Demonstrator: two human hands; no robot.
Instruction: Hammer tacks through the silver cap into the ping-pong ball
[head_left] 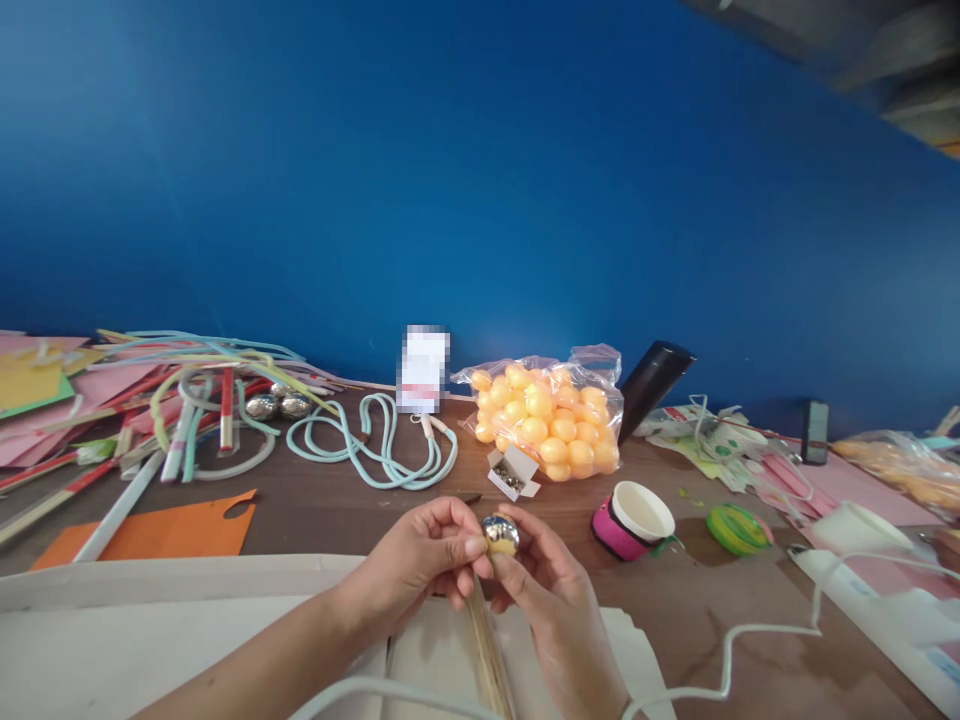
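Through the head camera I see a shiny silver ball [501,535] near the middle of the table's near edge. My left hand [420,550] is nearly closed, its fingertips pinching the ball's left side; my right hand [551,590], loosely curled, grips the other side by thumb and fingers. A wooden stick [489,655] runs below; I cannot tell whether it joins the ball. Just beyond sits an open small white box [513,472] of metal bits, then a clear bag of orange balls [551,415] toward the far edge. Rightward stands a pink-wrapped cup [634,518]. A white cable [727,655] crosses the near right corner.
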